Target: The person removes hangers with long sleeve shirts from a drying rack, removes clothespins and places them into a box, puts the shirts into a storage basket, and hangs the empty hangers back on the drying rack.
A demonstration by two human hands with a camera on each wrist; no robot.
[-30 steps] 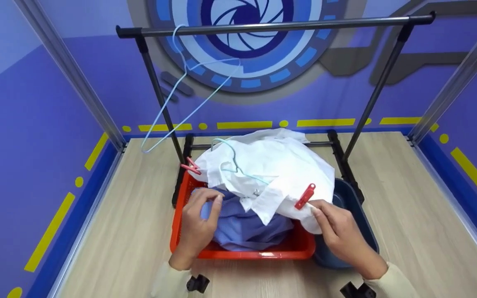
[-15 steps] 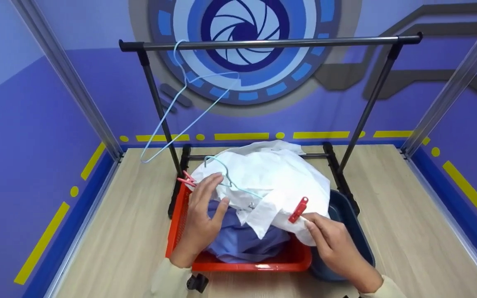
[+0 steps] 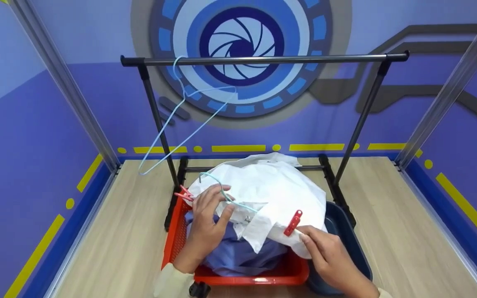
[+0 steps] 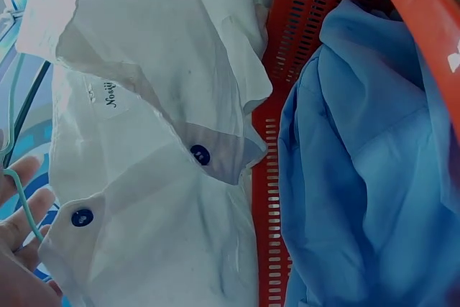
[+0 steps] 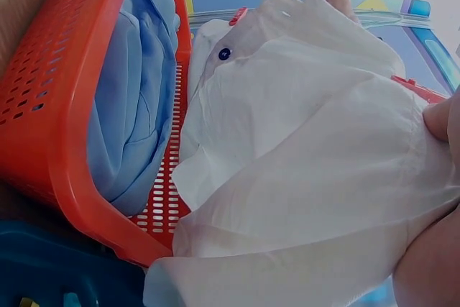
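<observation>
A white shirt [image 3: 288, 186] with dark buttons [image 4: 200, 154] lies over the back of a red basket [image 3: 263, 280]. A light-blue wire hanger [image 3: 242, 206] sits in its collar, hook upward. My right hand [image 3: 327, 254] pinches the shirt's edge beside a red clothespin [image 3: 293, 223] clipped to it. My left hand [image 3: 207, 219] reaches to the hanger's neck, fingers at the wire and thumb held apart. Another red clothespin [image 3: 184, 193] is at the shirt's left side. Blue cloth [image 3: 242, 256] lies in the basket's front part.
A dark blue bin [image 3: 346, 231] stands right of the basket, with small items inside. Behind rises a black garment rack [image 3: 263, 61], with a second light-blue hanger [image 3: 189, 136] hooked on its bar at the left. Patterned walls enclose the wooden table [image 3: 110, 231].
My left hand has moved from the basket's left side up and right to the hanger's neck. My right hand keeps its pinch on the shirt. The head view has tilted upward.
</observation>
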